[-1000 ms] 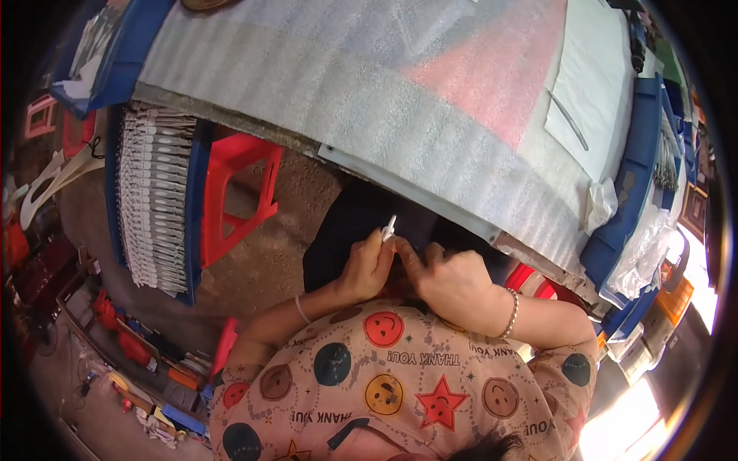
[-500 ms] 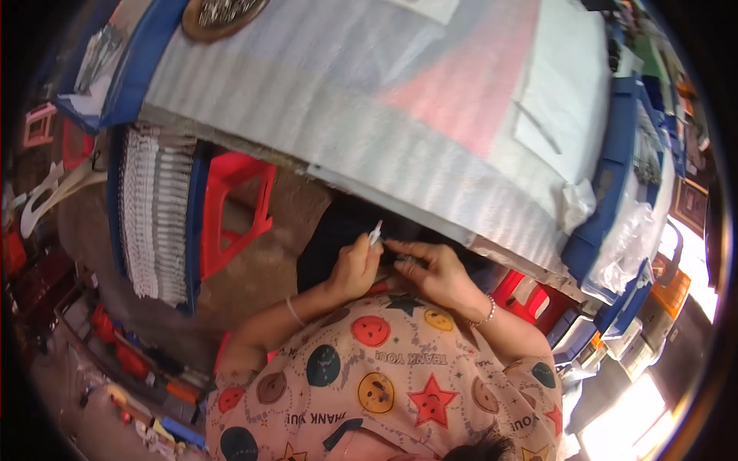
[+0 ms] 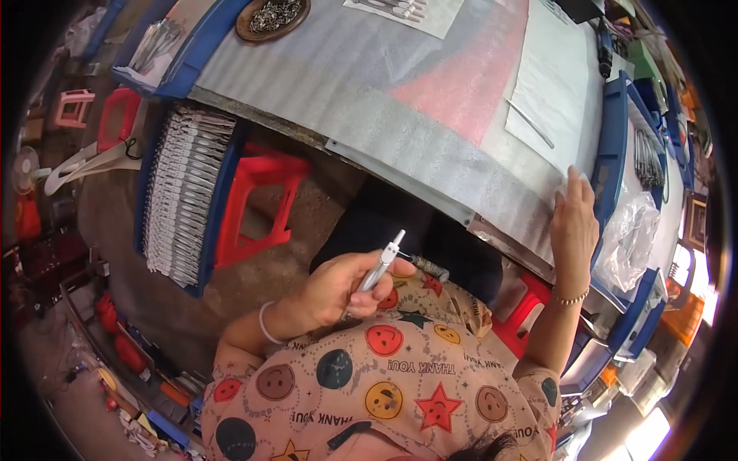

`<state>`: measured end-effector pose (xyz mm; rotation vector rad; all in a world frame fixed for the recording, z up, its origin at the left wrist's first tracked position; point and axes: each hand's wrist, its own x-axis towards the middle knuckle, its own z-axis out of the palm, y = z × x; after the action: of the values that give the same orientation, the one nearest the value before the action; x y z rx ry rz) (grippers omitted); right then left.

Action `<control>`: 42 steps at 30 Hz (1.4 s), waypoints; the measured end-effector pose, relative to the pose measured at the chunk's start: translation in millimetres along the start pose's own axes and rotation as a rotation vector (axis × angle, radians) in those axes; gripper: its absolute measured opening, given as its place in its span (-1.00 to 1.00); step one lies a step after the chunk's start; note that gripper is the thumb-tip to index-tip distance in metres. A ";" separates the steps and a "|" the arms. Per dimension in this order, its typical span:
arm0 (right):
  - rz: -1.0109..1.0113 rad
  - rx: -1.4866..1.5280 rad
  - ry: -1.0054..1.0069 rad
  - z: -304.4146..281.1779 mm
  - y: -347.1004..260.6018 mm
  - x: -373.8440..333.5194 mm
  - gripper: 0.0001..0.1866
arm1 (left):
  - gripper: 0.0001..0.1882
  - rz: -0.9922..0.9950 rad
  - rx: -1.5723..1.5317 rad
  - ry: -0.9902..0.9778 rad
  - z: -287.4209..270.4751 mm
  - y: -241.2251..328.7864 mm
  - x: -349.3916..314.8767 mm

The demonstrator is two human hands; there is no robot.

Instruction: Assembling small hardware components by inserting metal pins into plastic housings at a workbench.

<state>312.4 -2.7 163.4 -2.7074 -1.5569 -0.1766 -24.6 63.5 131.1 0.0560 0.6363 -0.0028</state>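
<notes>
My left hand (image 3: 346, 288) is closed around a slim silver pen-shaped tool (image 3: 377, 275), held in front of my shirt. Its narrow pale tip points up and away from me, and the fingers cover part of the shaft. At the right front of the table (image 3: 307, 100), my right hand (image 3: 575, 227) has its fingers on a crumpled white wad (image 3: 565, 184), mostly covered by them. A thin metal rod (image 3: 530, 123) lies on a white sheet (image 3: 546, 84) just beyond that hand.
A blue crate (image 3: 207, 238) packed with rows of silver tools stands left of the table, beside a red stool (image 3: 257, 200). A wooden bowl (image 3: 246, 27) of small metal parts sits far left. Blue bins (image 3: 611, 154) line the right side, with clear plastic bags (image 3: 626, 238).
My right hand has left my left hand and reached right, to the white wad on the table. The left hand has turned, showing more of the silver tool. My view has shifted.
</notes>
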 end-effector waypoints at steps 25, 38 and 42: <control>0.053 1.389 -0.967 47.6 -31.1 -118.8 -0.76 | -0.57 -0.034 0.320 0.154 132.8 37.2 60.9; -0.089 1.351 -0.881 57.4 -18.6 -91.8 -0.73 | -0.56 0.010 0.379 0.184 137.9 54.9 88.5; -0.046 1.360 -0.921 43.8 -18.6 -85.5 -0.73 | -0.56 -0.023 0.327 0.191 132.6 55.5 89.1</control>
<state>257.8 -63.9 110.1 -1.5700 -1.0323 1.6226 126.9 113.2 187.5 0.3682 0.8224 -0.1250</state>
